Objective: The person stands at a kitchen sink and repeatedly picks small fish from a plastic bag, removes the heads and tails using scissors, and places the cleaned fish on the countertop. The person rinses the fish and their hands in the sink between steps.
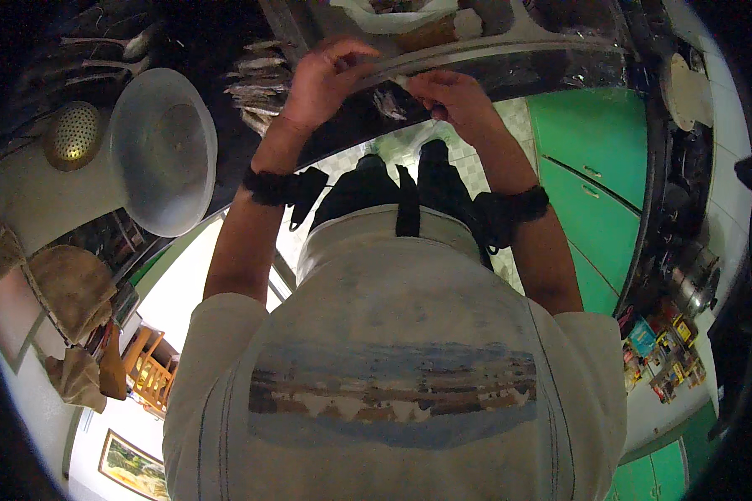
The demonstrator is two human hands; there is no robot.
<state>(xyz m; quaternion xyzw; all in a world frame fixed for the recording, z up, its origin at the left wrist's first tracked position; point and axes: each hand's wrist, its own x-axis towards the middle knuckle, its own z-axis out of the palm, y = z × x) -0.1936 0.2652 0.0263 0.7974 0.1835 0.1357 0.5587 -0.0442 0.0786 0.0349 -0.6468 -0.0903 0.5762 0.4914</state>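
Observation:
My left hand (326,78) is over the front rim of the sink (507,50), its fingers curled together. Whether anything is between them cannot be made out. To its right, my right hand (454,97) pinches a small pale piece (401,80) at the fingertips. Below and between the hands, a small silvery strip, perhaps a fish (388,103), lies on the dark counter edge. More silvery-brown strips of the same look lie in a pile (257,78) just left of my left wrist. In the sink sit a whitish bowl (388,22) and a brown object with a pale end (438,31).
Left stand a translucent plastic bowl (163,150), a perforated metal skimmer (72,134) and blurred spoon-like utensils (116,62). Brown cloths (72,285) hang lower left. On the right are green cabinet doors (592,150), a metal pot (692,278) and several small packets (664,351).

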